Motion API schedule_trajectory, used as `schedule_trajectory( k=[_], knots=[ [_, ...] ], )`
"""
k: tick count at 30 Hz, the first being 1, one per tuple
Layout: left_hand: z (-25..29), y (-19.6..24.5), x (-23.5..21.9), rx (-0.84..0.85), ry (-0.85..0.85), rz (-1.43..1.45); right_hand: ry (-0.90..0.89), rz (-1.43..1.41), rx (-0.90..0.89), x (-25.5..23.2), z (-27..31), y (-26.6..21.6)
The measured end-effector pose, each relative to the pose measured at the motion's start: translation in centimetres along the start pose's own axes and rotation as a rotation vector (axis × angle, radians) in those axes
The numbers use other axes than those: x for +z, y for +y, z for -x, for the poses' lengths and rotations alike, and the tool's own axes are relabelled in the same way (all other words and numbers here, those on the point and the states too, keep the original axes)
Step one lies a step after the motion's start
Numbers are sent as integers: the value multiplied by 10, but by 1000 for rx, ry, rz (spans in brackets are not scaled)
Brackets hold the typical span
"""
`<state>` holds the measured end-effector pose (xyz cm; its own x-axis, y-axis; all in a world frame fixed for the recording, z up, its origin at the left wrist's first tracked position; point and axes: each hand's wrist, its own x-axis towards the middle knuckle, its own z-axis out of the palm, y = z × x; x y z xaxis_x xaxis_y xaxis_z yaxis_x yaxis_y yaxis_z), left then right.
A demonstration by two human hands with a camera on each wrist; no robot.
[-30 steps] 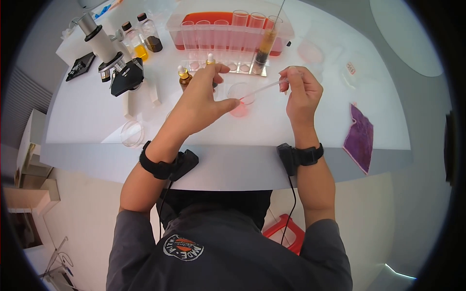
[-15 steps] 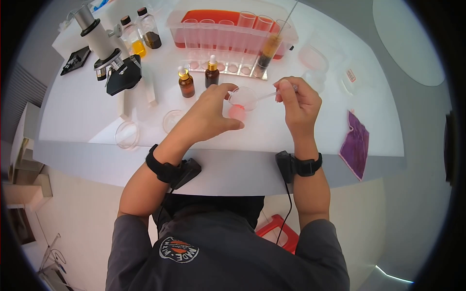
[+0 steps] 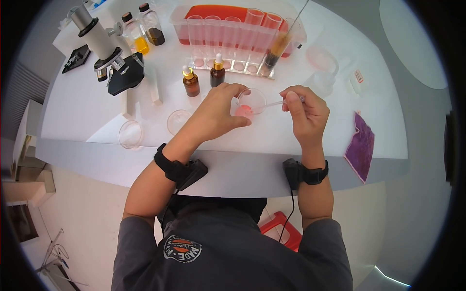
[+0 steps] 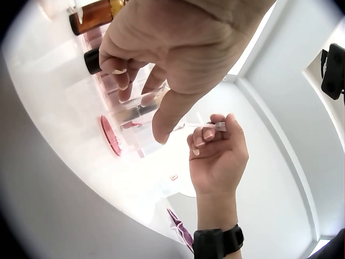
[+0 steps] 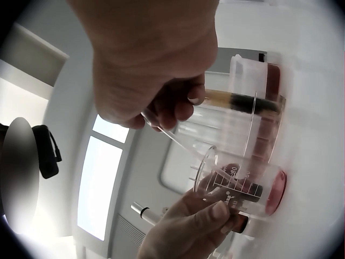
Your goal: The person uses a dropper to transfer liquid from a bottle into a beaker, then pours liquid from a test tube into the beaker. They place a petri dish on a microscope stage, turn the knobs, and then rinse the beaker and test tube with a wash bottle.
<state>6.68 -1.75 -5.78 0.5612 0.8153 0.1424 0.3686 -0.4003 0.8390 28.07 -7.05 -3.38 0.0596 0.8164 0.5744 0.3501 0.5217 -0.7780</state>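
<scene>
A clear glass beaker (image 3: 256, 97) with printed white marks has a shallow layer of pink liquid (image 5: 277, 192) at its bottom. My left hand (image 3: 216, 111) holds it from the left, the thumb on the near side and the fingers on the far side. My right hand (image 3: 308, 116) pinches a thin clear rod (image 3: 275, 103) near its upper end. The rod slants through the beaker's mouth, its reddish lower end inside the glass. Just beyond my left hand stand two brown dropper bottles, one amber (image 3: 192, 87) and one darker (image 3: 218, 76).
A rack of large test tubes (image 3: 238, 68) stands at the back before a tub of red liquid (image 3: 297, 35). Left are a microscope (image 3: 97, 43), two capped bottles and two shallow glass dishes, one of them a petri dish (image 3: 131, 135). A purple cloth (image 3: 360, 148) lies right.
My left hand has come down from in front of the dropper bottles and closed around the beaker. The rod has shifted so its end is inside the beaker; my right hand still pinches it.
</scene>
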Motion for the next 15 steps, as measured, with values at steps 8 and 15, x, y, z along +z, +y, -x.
schedule_trajectory(
  k=[8, 15],
  knots=[
    [4, 3, 4, 113, 104, -128, -24, -13, -53, -1, 3, -6],
    [11, 13, -3, 195, 152, -213, -56, -14, -133, -2, 4, -7]
  ],
)
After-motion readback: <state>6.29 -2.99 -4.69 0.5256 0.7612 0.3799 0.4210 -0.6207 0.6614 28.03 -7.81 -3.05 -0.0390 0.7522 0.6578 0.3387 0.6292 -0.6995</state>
